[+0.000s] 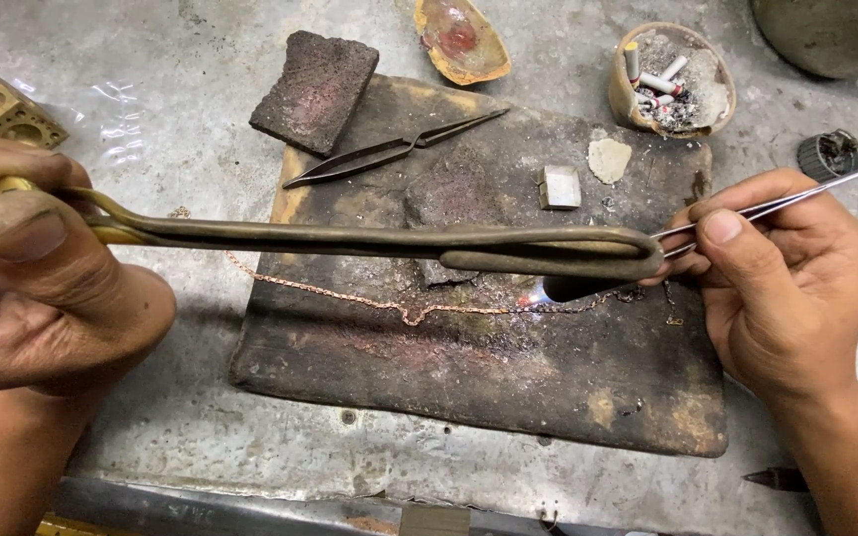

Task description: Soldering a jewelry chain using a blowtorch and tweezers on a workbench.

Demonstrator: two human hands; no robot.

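Our left hand [42,288] grips the torch [399,241], its long axis crosswise, flame on chain [379,303]; right hand [782,283], nearer, pinches tweezers [777,205].

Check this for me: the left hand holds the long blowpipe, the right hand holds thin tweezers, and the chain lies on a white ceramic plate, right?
Not quite. In the head view the chain lies on a dark scorched block, not a white plate. The left hand does hold the blowpipe, the right hand the tweezers.

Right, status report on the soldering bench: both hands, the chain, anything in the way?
Left hand grips torch, flame at chain. Right hand holds tweezers near the glowing spot. Spare tweezers and small white block lie apart on the charred board.
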